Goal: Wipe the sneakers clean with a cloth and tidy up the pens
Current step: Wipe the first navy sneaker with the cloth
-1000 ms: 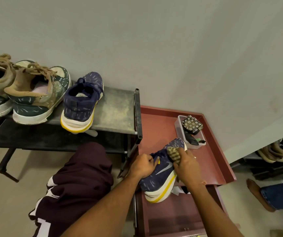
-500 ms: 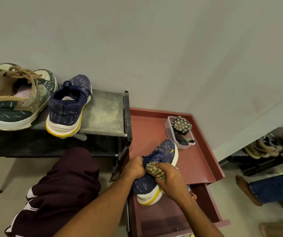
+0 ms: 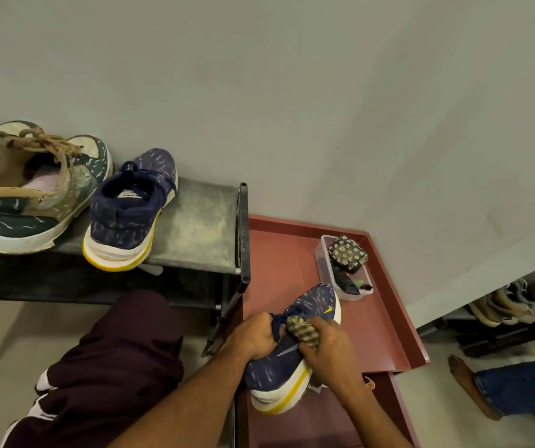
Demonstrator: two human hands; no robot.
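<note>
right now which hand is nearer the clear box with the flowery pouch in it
Right. The right hand, gripping the cloth against the sneaker, is just short of the clear box; the left hand grips the sneaker's laces farther to the left.

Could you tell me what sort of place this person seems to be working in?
Probably a home shoe-storage corner: sneakers stand on a metal shoe rack against a plain wall, and more shoes are stored low at the right.
</note>
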